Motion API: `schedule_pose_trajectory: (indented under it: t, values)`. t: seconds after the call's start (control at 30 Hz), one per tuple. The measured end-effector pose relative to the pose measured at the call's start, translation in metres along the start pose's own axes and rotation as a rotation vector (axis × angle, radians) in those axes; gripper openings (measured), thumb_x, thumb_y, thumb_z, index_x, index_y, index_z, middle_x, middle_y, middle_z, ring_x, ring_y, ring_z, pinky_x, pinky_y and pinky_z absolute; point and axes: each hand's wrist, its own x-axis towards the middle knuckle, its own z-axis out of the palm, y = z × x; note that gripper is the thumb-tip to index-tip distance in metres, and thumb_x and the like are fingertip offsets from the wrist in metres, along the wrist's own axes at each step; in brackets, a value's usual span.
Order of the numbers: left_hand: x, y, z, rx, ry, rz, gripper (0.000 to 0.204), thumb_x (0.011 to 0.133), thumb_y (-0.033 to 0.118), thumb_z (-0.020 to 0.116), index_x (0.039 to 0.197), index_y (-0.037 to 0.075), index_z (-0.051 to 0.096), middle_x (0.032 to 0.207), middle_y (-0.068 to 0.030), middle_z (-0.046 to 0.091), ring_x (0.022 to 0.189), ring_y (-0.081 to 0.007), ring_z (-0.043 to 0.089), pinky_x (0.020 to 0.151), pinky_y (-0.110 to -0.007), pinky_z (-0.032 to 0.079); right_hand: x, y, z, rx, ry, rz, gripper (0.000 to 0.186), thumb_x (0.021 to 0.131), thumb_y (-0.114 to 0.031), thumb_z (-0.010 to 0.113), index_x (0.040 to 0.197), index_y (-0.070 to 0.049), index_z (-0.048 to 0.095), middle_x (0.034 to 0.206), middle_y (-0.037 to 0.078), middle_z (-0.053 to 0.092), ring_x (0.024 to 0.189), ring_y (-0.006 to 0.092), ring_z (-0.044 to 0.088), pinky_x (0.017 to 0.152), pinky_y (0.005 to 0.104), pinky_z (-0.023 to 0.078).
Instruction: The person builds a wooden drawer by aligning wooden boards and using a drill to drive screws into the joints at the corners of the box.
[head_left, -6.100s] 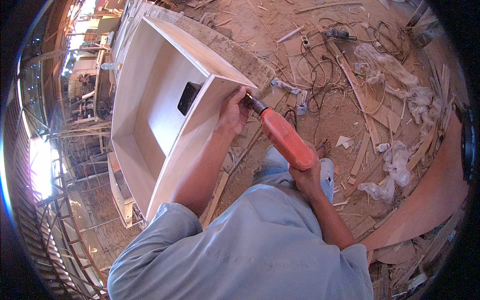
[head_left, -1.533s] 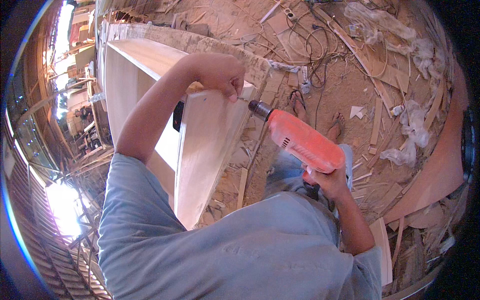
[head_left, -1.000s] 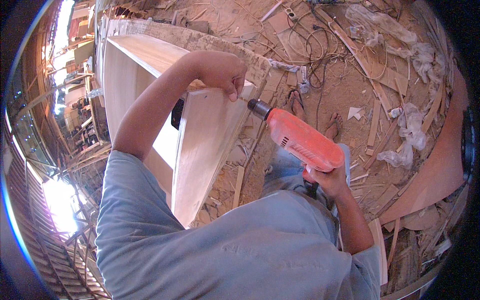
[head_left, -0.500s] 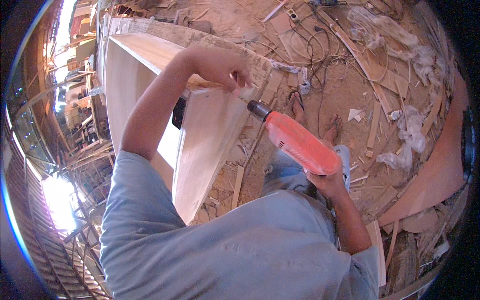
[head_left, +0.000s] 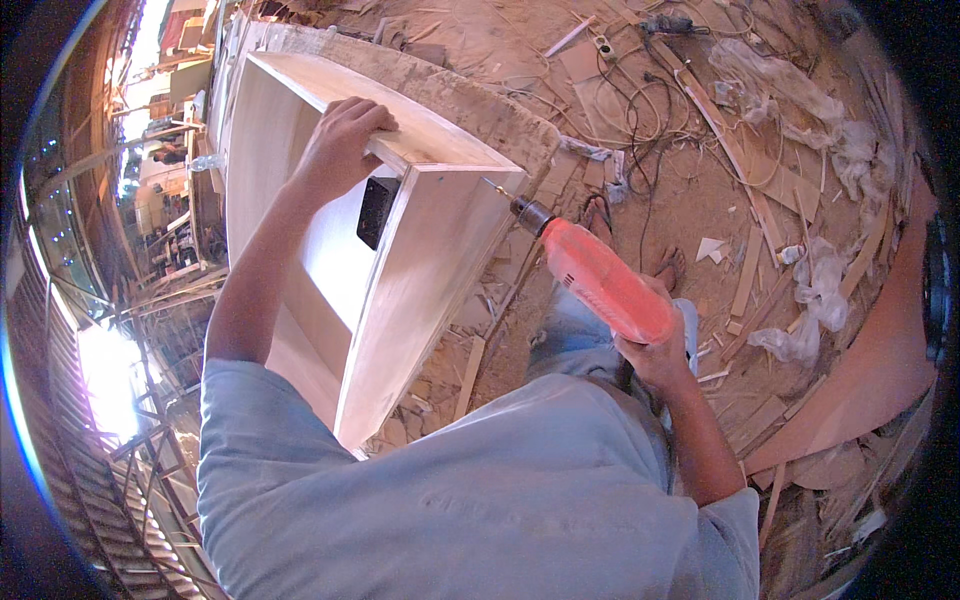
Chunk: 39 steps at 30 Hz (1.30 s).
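Note:
An open wooden box frame (head_left: 430, 260) of pale boards stands tilted in front of me, left of the middle. My left hand (head_left: 342, 145) is closed over the edge of its upper board, fingers curled across the top. My right hand (head_left: 655, 352) grips a red power drill (head_left: 605, 280) by its handle. The drill's black chuck (head_left: 531, 214) carries a thin bit whose tip meets the side board near the box's corner. Whether the tip has entered the wood is too small to tell. A black rectangular object (head_left: 377, 212) shows inside the box.
The box rests by a rough, dusty slab (head_left: 520, 115). Cables (head_left: 640, 120), wood strips (head_left: 745, 260) and crumpled clear plastic (head_left: 815, 300) litter the sandy floor on the right. A curved brown sheet (head_left: 860, 385) stands at far right. My sandalled feet are close to the drill.
My left hand has left the drill bit and moved left onto the box's upper board. The drill tip now touches the side board near the corner.

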Motion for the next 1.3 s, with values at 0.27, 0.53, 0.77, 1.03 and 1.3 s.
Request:
schedule_pose_trajectory:
  t: [0.27,0.53,0.77,1.03,1.3]
  values:
    - [0.006,-0.002,0.02,0.028,0.158,0.045,0.039,0.06,0.006,0.086,0.092,0.01,0.063,0.092,-0.0061,0.065,0.098,-0.0304,0.063,0.091,-0.043,0.047,0.001,0.001,0.001,-0.178,0.022,-0.106,0.063,0.067,-0.002,0.078,0.126,-0.003,0.056,0.112,0.015,0.069,0.104,0.0294,0.072,0.091,0.0369,0.056]
    - [0.003,-0.001,0.022,0.039,0.179,0.002,0.04,0.058,0.009,0.088,0.09,0.01,0.063,0.091,-0.0062,0.066,0.099,-0.0308,0.063,0.091,-0.044,0.047,-0.001,0.0,0.005,-0.198,0.041,-0.11,0.061,0.067,-0.002,0.078,0.124,-0.003,0.056,0.109,0.014,0.069,0.1,0.0307,0.072,0.09,0.0368,0.056]
    - [0.002,-0.002,0.027,0.063,0.206,0.002,0.041,0.056,0.01,0.088,0.089,0.009,0.064,0.091,-0.0062,0.066,0.099,-0.0306,0.063,0.092,-0.044,0.046,0.005,-0.001,0.001,-0.167,0.007,-0.089,0.064,0.067,-0.003,0.079,0.126,-0.004,0.054,0.111,0.014,0.07,0.102,0.0301,0.073,0.089,0.037,0.056]
    - [0.002,0.001,0.023,0.041,0.201,-0.005,0.041,0.056,0.01,0.088,0.09,0.01,0.064,0.09,-0.0057,0.067,0.099,-0.0299,0.063,0.093,-0.044,0.046,0.006,-0.004,0.001,-0.192,-0.004,-0.083,0.064,0.067,-0.002,0.079,0.126,-0.004,0.054,0.109,0.015,0.072,0.101,0.0264,0.074,0.088,0.0367,0.057]
    - [0.003,0.0,0.026,0.03,0.233,0.002,0.041,0.056,0.008,0.088,0.089,0.01,0.064,0.089,-0.006,0.067,0.097,-0.0301,0.063,0.093,-0.044,0.046,0.012,-0.017,0.003,-0.044,-0.009,0.053,0.058,0.069,0.002,0.074,0.124,-0.001,0.055,0.11,0.015,0.07,0.104,0.0252,0.07,0.093,0.0355,0.052]
